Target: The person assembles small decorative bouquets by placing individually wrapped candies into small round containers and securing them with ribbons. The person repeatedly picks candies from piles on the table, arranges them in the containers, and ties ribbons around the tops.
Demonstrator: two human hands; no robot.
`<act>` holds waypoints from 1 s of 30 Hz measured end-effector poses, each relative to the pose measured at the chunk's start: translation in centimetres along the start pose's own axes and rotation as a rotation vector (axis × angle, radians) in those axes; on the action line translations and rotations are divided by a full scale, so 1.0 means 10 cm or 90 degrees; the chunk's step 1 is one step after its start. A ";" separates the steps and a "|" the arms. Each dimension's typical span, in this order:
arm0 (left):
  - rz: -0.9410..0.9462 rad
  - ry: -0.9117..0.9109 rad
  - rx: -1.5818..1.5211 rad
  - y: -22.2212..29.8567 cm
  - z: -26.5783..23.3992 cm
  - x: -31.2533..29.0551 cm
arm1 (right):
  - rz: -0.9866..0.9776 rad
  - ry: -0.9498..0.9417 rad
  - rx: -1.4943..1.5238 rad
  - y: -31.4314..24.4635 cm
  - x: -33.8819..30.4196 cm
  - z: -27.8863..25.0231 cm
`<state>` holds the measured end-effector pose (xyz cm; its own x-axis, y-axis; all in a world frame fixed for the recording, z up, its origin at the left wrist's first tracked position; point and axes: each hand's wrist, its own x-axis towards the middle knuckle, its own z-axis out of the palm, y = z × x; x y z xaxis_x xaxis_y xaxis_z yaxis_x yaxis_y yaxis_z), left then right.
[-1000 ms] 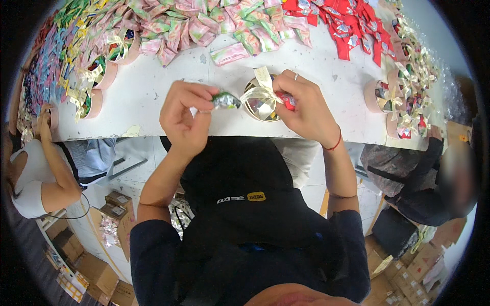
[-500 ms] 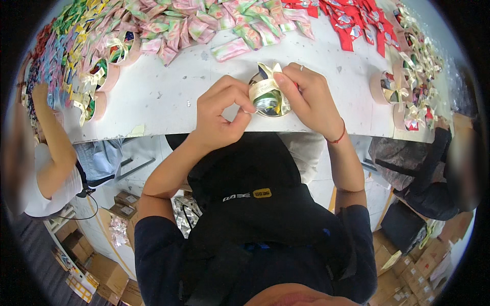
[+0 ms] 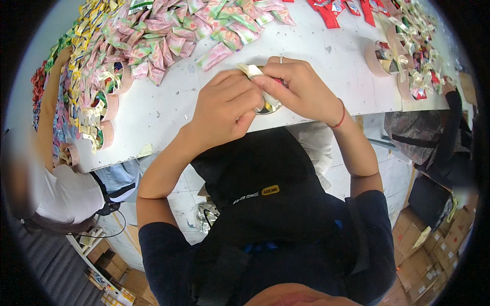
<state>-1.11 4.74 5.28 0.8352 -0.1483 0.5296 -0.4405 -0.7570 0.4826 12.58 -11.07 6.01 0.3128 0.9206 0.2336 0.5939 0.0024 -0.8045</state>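
A small round box point(image 3: 269, 109) of colourful wrapped pieces stands near the table's front edge, mostly covered by my hands. Across its top runs a cream ribbon point(image 3: 251, 71), with a loose end sticking up. My left hand point(image 3: 224, 104) is curled over the left side of the box, fingers bent in at the ribbon; its fingertips are partly hidden. On the right, my right hand point(image 3: 298, 85), with a ring and a red bracelet, pinches the ribbon between thumb and forefinger above the box.
Pink and green packets point(image 3: 168, 41) are heaped behind my left hand, red packets point(image 3: 326, 11) at the far right. Pink boxes with cream bows point(image 3: 113, 81) line the left, more point(image 3: 380, 58) the right. A co-worker's arm point(image 3: 48, 112) reaches over the table at left; another person sits at right.
My left hand has come in over the box, its fingers closing at the ribbon and covering more of it. The view has turned slightly. The left co-worker's arm reaches farther across the table.
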 end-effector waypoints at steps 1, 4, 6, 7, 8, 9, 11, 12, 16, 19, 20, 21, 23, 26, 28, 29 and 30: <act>0.006 -0.004 0.016 0.00 0.01 0.01 | -0.025 -0.014 0.009 0.03 -0.01 -0.03; -0.006 0.024 0.084 0.08 -0.07 -0.09 | -0.079 -0.051 0.019 0.09 -0.06 -0.09; -0.095 0.036 -0.015 0.09 0.02 -0.22 | -0.084 -0.069 -0.015 0.09 -0.04 -0.11; -0.142 0.039 -0.063 0.09 0.03 -0.26 | -0.086 -0.077 -0.031 0.08 -0.03 -0.09; -0.141 0.000 -0.079 0.07 0.00 -0.28 | -0.080 -0.067 -0.025 0.09 -0.01 -0.07; -0.142 -0.039 -0.096 0.04 -0.03 -0.29 | -0.073 -0.057 -0.020 0.11 0.01 -0.04; -0.158 -0.077 -0.132 0.02 -0.05 -0.24 | -0.068 -0.050 -0.013 0.12 0.01 -0.03; -0.171 -0.085 -0.152 0.02 -0.06 -0.19 | -0.067 -0.045 -0.008 0.12 0.01 -0.02; -0.101 -0.091 0.082 0.08 -0.14 -0.10 | -0.085 -0.029 0.030 0.15 0.00 0.00; -0.197 -0.026 0.128 0.04 -0.08 -0.04 | -0.071 -0.038 0.026 0.12 0.00 -0.04; -0.166 -0.039 0.032 -0.09 -0.08 -0.05 | -0.076 -0.043 0.019 0.12 0.00 -0.04; -0.223 -0.007 -0.105 -0.14 -0.05 -0.01 | -0.081 -0.048 0.011 0.12 -0.01 -0.04; -0.334 0.058 -0.384 -0.17 0.04 0.06 | -0.075 -0.071 0.058 0.13 -0.02 -0.04; -0.281 -0.092 -0.301 -0.24 -0.02 0.09 | -0.021 -0.026 0.223 0.14 -0.03 -0.06; -0.221 -0.100 -0.200 -0.23 -0.03 0.10 | 0.037 0.137 0.334 0.11 -0.02 -0.07; -0.214 -0.091 -0.139 -0.17 -0.04 0.10 | 0.063 0.216 0.465 0.14 -0.01 -0.10; -0.206 -0.081 -0.079 -0.11 -0.03 0.11 | 0.090 0.295 0.596 0.20 -0.02 -0.13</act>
<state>0.16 5.58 5.55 0.9687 0.0025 0.2482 -0.1766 -0.6957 0.6963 14.71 -11.72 5.07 0.7046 0.6972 0.1323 -0.2176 0.3897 -0.8949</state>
